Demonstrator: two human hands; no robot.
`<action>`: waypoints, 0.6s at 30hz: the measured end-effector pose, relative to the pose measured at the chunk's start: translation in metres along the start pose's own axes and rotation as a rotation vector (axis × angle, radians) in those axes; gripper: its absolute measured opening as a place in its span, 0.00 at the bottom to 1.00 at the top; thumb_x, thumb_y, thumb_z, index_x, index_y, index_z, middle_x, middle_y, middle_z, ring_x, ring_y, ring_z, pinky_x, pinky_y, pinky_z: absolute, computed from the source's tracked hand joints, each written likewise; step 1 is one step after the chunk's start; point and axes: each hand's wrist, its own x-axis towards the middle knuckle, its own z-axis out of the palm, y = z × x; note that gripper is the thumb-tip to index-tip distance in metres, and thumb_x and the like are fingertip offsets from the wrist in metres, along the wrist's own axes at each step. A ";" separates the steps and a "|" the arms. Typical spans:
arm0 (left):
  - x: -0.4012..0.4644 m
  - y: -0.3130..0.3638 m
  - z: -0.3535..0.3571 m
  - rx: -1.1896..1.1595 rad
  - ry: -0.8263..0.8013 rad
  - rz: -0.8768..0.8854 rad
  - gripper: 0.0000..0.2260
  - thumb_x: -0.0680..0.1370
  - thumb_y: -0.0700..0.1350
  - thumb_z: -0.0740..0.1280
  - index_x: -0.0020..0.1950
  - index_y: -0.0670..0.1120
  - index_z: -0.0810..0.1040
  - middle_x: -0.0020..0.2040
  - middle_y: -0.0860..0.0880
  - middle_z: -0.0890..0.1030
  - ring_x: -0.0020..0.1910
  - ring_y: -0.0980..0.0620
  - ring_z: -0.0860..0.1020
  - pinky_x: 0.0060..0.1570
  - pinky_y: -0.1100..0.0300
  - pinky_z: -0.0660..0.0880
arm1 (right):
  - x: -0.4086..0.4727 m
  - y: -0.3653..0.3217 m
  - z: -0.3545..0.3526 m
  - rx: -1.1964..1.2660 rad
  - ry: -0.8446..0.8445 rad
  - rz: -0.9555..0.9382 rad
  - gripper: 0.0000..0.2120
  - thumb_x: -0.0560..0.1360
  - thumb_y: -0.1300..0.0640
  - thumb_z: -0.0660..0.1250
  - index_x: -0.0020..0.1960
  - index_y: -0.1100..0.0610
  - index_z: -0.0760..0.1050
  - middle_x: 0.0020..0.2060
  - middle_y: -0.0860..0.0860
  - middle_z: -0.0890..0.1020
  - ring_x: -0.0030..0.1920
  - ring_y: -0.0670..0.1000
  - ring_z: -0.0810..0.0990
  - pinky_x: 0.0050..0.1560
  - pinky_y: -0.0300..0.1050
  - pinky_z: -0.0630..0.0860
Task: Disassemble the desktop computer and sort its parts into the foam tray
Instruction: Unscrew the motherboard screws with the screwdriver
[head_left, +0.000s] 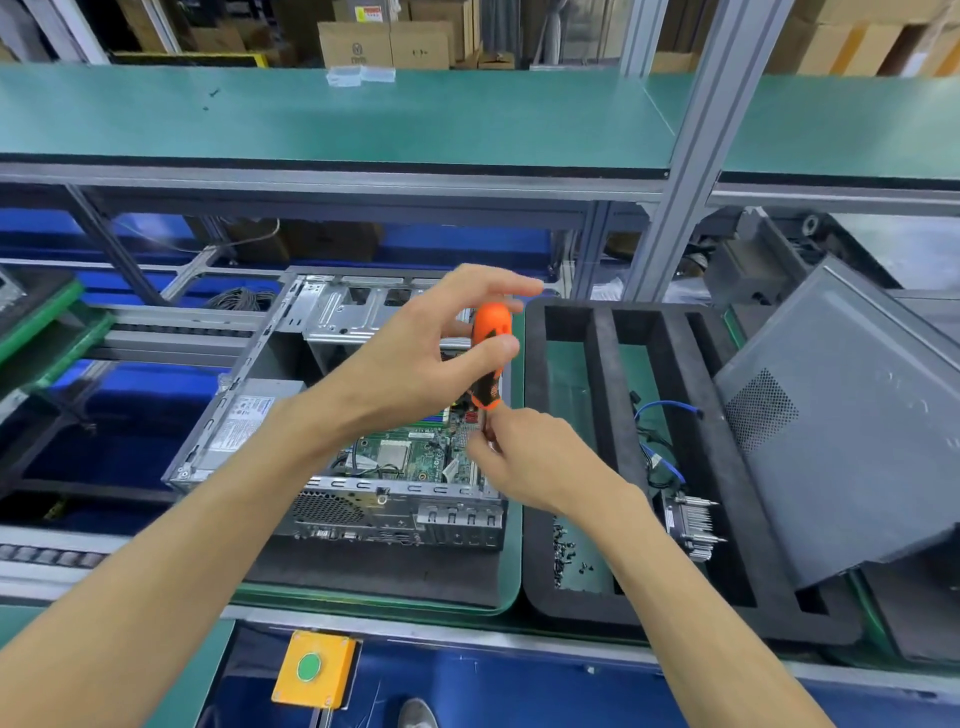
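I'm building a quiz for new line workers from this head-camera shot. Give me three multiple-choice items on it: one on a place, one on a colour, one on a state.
1. Where do the loose screws lie?
A. on the upper shelf
B. in the foam tray's leftmost slot
C. on the yellow button box

2. What colour is the screwdriver handle?
A. orange and black
B. blue
C. all grey

3. How does the computer case stand?
A. closed
B. open, motherboard showing
C. stripped bare

Answers: 1 B, the screws sit at the near end of that slot. 2 A, the left hand holds an orange grip with a black collar, while the right hand pinches the shaft below. 3 B, the green motherboard shows inside and the grey side panel lies off to the right.
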 end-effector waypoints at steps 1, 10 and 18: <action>-0.001 0.000 0.000 -0.053 -0.011 -0.010 0.16 0.80 0.41 0.63 0.67 0.50 0.75 0.62 0.54 0.78 0.65 0.54 0.77 0.61 0.52 0.77 | 0.000 0.001 -0.001 -0.019 0.015 -0.001 0.19 0.83 0.44 0.56 0.36 0.49 0.57 0.28 0.47 0.70 0.30 0.53 0.69 0.33 0.49 0.64; 0.008 0.002 0.006 0.105 0.186 0.038 0.11 0.77 0.46 0.73 0.58 0.49 0.79 0.51 0.50 0.77 0.53 0.50 0.78 0.51 0.57 0.77 | 0.005 0.006 0.005 -0.015 -0.025 0.007 0.18 0.81 0.47 0.58 0.35 0.49 0.57 0.28 0.47 0.70 0.30 0.51 0.69 0.35 0.48 0.65; 0.008 0.006 0.007 -0.002 0.052 0.002 0.10 0.79 0.38 0.66 0.59 0.47 0.80 0.52 0.53 0.83 0.55 0.48 0.81 0.56 0.48 0.77 | 0.007 0.014 0.007 -0.058 -0.008 0.036 0.22 0.81 0.45 0.58 0.31 0.52 0.60 0.26 0.48 0.69 0.28 0.50 0.68 0.35 0.47 0.66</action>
